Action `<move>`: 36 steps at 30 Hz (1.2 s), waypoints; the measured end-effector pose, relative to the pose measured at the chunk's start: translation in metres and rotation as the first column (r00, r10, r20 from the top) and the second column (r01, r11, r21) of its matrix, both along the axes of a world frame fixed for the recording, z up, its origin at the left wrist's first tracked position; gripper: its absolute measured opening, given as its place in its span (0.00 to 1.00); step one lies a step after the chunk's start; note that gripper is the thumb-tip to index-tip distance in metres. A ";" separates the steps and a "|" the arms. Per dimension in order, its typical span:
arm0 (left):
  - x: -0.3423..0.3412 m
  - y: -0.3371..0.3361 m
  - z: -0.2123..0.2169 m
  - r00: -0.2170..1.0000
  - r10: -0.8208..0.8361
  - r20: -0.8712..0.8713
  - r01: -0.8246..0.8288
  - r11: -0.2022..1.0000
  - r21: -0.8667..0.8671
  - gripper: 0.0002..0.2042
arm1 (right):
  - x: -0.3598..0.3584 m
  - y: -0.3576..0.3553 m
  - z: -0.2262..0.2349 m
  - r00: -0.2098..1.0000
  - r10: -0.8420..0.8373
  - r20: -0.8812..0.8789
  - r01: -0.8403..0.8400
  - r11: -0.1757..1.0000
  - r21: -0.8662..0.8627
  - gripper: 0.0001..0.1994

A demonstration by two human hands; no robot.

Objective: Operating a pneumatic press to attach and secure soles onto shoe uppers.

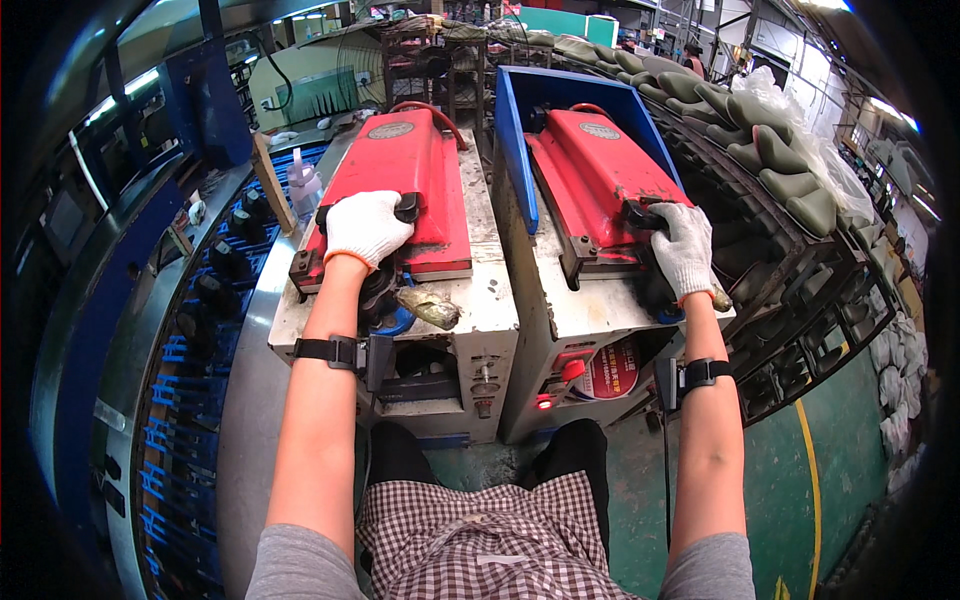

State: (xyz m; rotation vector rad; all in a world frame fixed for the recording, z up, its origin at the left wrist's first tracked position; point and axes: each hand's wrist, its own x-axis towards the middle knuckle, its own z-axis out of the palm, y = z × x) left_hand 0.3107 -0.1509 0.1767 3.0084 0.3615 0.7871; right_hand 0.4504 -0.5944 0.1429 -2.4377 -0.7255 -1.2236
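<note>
Two white machines stand side by side before me, each under a closed red cover: the left cover [400,165] and the right cover [605,160]. My left hand [368,228], in a white knit glove, is wrapped round the black handle [407,207] of the left cover. Gloved the same way, my right hand [686,248] grips the black handle [640,213] of the right cover. Below my left hand, an olive, shoe-like piece [430,307] sticks out from the left machine's front. A similar bit [721,297] shows beside my right wrist, mostly hidden.
A blue guard [517,150] surrounds the right machine's back and left side. Red switches [572,370] and knobs [485,388] sit on the fronts. At left runs a line of blue pegs [165,440], near a clear bottle [303,185]. Olive boots [780,150] fill the rack at right.
</note>
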 end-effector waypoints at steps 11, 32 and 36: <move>0.001 0.001 -0.001 1.000 -0.017 0.019 0.016 1.000 0.007 0.15 | 0.000 -0.001 0.000 1.000 0.002 0.024 -0.002 1.000 -0.005 0.15; 0.002 -0.002 -0.001 1.000 -0.003 -0.006 0.003 1.000 -0.003 0.16 | -0.002 -0.003 0.001 1.000 -0.009 -0.023 0.009 1.000 0.000 0.15; -0.004 -0.002 0.005 1.000 -0.005 -0.030 0.005 1.000 -0.006 0.16 | -0.005 0.002 0.003 0.999 -0.015 -0.035 0.016 1.000 0.005 0.15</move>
